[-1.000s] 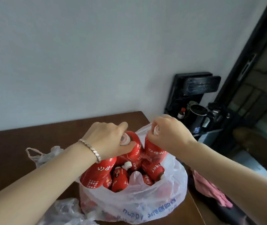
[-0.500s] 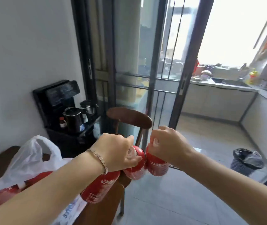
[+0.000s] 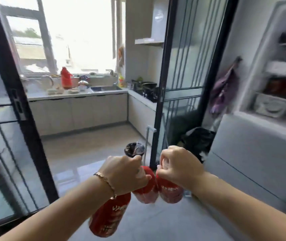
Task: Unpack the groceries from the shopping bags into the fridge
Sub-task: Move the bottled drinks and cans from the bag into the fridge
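Note:
My left hand (image 3: 124,173) grips the tops of two red bottles with white lettering: one bottle (image 3: 110,217) hangs low under my wrist, the other (image 3: 146,192) hangs beside my thumb. A third red bottle (image 3: 169,193) hangs from my right hand (image 3: 179,166), which grips its white cap. Both hands are held close together in front of me. The fridge (image 3: 267,119) stands open at the right, with its shelves and door bins partly filled and blurred. The shopping bag is out of view.
A black-framed glass sliding door (image 3: 182,80) stands between me and the kitchen, with a counter and sink (image 3: 79,94) under a bright window. A black bin (image 3: 134,150) sits on the tiled floor just beyond my hands. Dark bags (image 3: 198,141) lie beside the fridge.
The view has swung right from the table and bag, past the chair, to the kitchen doorway and the open fridge. Both hands still carry the same red bottles, lifted out of the bag.

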Demonstrator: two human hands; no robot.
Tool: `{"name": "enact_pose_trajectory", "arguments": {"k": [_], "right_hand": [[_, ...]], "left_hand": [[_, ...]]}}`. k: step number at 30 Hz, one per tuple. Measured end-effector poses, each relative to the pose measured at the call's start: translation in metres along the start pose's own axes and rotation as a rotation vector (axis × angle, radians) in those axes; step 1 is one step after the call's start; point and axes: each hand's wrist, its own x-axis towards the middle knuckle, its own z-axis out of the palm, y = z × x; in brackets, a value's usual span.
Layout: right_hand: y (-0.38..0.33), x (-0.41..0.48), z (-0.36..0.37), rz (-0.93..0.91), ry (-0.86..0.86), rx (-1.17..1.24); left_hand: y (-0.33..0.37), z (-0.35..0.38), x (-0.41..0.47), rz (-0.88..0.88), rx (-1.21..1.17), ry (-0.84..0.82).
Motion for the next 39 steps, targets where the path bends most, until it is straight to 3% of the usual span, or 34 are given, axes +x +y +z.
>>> {"name": "enact_pose_trajectory", "arguments": {"k": [10,19,23,29,39], "right_hand": [[0.271,0.005,-0.066,0.448,0.128,-0.055],[0.464,0.045,-0.110,0.771,0.294,-0.057],[0.542,0.070,-0.138,0.877,0.415,-0.066],[0.678,0.102,-0.173,0.992,0.764,-0.068],[0.883,0.172,-0.203,1.020,1.015,-0.133]], "left_hand": [[0.192,0.023,0.243,0.431,-0.193,0.054],[0.300,0.037,0.471,0.761,-0.213,0.072],[0.348,0.030,0.555,0.815,-0.248,0.160],[0.433,0.040,0.677,0.818,-0.342,0.159],[0.544,0.056,0.838,0.828,-0.370,0.204]]}}
